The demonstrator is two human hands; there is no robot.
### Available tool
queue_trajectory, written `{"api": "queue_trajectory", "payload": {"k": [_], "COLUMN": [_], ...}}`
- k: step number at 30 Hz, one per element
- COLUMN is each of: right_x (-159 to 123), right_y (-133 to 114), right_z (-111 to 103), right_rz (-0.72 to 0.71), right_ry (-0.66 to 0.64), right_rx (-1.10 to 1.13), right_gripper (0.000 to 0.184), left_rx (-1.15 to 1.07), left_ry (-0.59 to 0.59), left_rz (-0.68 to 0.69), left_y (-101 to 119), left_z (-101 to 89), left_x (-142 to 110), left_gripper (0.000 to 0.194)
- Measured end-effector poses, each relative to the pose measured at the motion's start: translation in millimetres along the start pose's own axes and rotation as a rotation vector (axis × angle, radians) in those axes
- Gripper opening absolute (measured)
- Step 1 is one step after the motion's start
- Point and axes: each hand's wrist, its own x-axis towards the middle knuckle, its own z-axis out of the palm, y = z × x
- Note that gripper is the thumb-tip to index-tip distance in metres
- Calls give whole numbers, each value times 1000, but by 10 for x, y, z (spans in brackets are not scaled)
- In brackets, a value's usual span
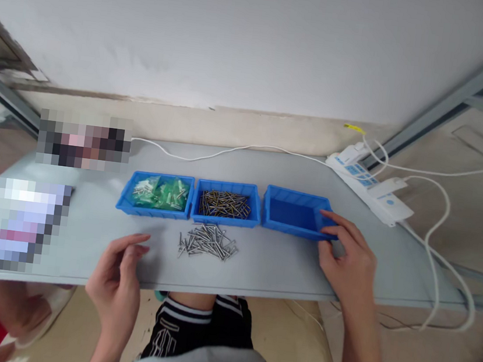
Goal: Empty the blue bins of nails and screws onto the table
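Observation:
Three blue bins stand in a row on the grey table (284,265). The left bin (156,195) holds green-bagged parts, the middle bin (226,204) holds dark screws, and the right bin (296,212) has nothing in it. A loose pile of silver screws (208,242) lies in front of the middle bin. My right hand (346,261) grips the right bin's near right corner, fingers over the rim. My left hand (117,280) hovers at the table's front edge, fingers curled and apart, holding nothing.
A white power strip (368,185) with white cables (436,228) lies at the back right. Blurred-out items sit at the table's left (22,224) and back left (83,141). A white wall stands behind the table. My knees show below the front edge.

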Motion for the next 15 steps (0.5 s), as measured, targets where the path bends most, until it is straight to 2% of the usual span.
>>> {"api": "queue_trajectory", "payload": {"k": [10, 15], "right_x": [60, 53], "right_y": [-65, -71], "right_z": [-6, -8], "right_rz": [23, 25], "right_ry": [-44, -78], "right_rx": [23, 35], "right_gripper": [15, 16], "left_rx": [-42, -25], "left_ry": [-35, -106], "left_rz": [1, -68], "left_y": [-16, 67], "left_z": [-14, -39], "left_x": [0, 80], "left_gripper": [24, 25]}}
